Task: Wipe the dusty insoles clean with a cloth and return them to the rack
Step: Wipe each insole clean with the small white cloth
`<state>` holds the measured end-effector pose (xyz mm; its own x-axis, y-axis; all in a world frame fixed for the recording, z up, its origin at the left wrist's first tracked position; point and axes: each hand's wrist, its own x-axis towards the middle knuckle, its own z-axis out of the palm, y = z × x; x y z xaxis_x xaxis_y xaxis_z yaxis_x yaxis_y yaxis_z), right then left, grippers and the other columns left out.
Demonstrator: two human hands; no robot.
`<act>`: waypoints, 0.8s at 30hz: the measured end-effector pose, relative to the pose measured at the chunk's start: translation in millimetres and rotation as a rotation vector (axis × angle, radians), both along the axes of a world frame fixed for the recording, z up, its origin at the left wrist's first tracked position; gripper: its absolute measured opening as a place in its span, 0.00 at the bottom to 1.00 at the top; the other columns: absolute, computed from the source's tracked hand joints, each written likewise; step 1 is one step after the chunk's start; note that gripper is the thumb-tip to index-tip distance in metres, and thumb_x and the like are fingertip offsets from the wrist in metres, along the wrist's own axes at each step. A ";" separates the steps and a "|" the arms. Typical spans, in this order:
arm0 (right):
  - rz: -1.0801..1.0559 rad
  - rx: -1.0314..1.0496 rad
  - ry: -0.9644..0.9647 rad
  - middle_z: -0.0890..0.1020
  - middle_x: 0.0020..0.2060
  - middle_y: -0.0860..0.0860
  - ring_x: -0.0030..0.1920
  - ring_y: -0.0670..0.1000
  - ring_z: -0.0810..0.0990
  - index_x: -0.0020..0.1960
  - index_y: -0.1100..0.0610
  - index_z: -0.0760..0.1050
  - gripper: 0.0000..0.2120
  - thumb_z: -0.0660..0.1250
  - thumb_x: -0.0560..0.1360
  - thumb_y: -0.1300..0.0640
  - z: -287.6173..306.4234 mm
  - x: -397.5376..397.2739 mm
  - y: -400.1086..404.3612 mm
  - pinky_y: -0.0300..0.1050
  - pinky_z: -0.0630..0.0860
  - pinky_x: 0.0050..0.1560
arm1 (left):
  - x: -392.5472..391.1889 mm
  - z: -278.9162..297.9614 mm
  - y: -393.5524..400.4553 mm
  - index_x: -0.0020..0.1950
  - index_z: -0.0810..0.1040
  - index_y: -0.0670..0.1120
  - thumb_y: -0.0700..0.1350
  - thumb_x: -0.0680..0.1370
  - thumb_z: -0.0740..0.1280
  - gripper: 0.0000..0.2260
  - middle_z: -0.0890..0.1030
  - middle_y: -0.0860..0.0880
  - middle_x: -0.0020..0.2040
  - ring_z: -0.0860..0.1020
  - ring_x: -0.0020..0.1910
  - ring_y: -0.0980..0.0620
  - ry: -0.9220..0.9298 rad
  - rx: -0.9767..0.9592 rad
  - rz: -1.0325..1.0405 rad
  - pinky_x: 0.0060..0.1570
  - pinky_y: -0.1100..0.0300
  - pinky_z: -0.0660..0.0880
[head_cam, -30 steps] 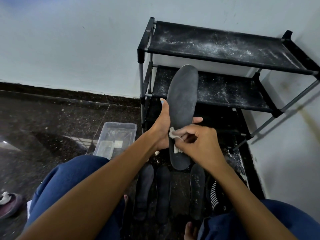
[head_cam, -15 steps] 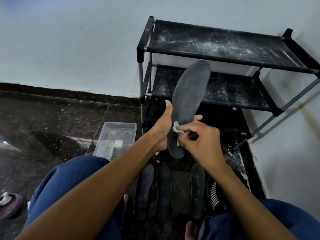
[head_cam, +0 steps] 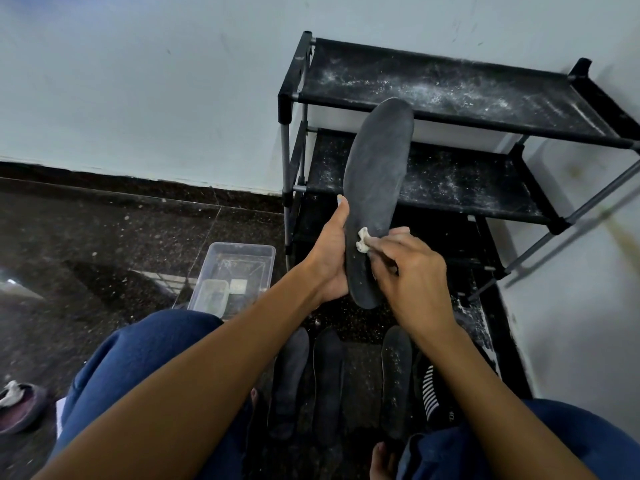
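You had one view only, from the camera on your head, so nothing was shared with another. It looked forward and steeply down, close over your forearms and knees at the bottom of the frame, toward the rack (head_cam: 450, 88) at upper right and the wall (head_cam: 138, 81) across the top.

Both arms are bare — no sleeves, no watch, no rings. The left hand (head_cam: 329, 258) has a pale painted thumbnail. The legs wear dark blue soft trousers (head_cam: 138, 355) — and the toes (head_cam: 381, 455) are bare.
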<state>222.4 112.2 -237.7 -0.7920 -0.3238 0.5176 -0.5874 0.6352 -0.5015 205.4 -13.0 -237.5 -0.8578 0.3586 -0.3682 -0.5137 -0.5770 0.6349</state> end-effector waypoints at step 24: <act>-0.118 -0.120 -0.031 0.83 0.41 0.54 0.36 0.50 0.81 0.47 0.59 0.83 0.08 0.70 0.68 0.64 1.4 -3.2 2.2 0.48 0.79 0.41 | 0.0 3.6 1.4 0.51 0.82 0.35 0.73 0.73 0.40 0.47 0.83 0.40 0.46 0.82 0.47 0.45 0.038 0.035 0.022 0.54 0.52 0.76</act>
